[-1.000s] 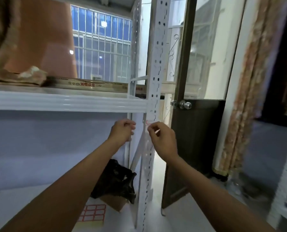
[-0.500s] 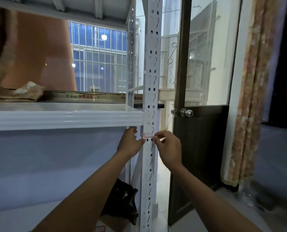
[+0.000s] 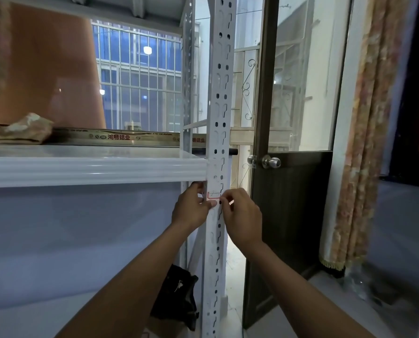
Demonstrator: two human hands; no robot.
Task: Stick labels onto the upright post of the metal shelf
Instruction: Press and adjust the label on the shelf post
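Note:
A white perforated upright post (image 3: 220, 98) of the metal shelf rises through the middle of the view. A small white label with a red border (image 3: 213, 194) lies on the post just below the shelf beam (image 3: 93, 170). My left hand (image 3: 191, 208) reaches in from the left, its thumb tip touching the post under the label. My right hand (image 3: 241, 215) comes from the right, its fingertips at the label's right edge. Whether the label is fully stuck down cannot be told.
A dark wooden door (image 3: 289, 228) with a round metal knob (image 3: 271, 162) stands open just right of the post. A patterned curtain (image 3: 364, 142) hangs further right. A black bag (image 3: 179, 298) on a cardboard box sits low behind the post. Flat boxes lie on the shelf.
The view has tilted upward and come closer to the post. Both hands have stayed at the label, and the left thumb now lies on the post's face under it.

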